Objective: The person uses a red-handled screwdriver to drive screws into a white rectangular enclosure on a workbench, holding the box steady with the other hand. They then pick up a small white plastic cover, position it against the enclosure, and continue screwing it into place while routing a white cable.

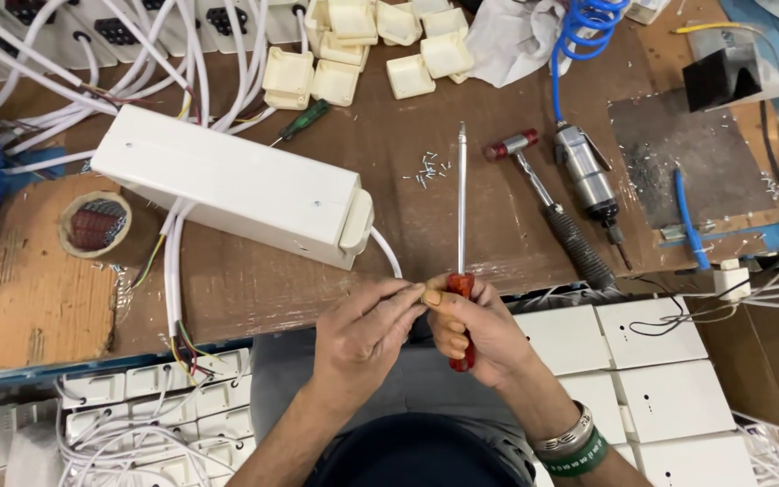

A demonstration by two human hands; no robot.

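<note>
Red-handled screwdriver (462, 271) clenched in right hand (480, 329); left hand (367, 329) pinches white cable (389, 252).

Long box (232, 185) lying left on the surface (462, 225), tape roll (95, 224) left of it; screws (433, 169) behind the screwdriver (462, 261); hammer (547, 203) and pneumatic driver (588, 180) to the right.

Both forearms rise from the lower edge and meet at the middle. The left hand (367, 329) lies palm down, its fingers stretched toward the right hand (472, 331), fingertips touching it. The right hand is curled in a closed fist; its wrist wears bands.
</note>
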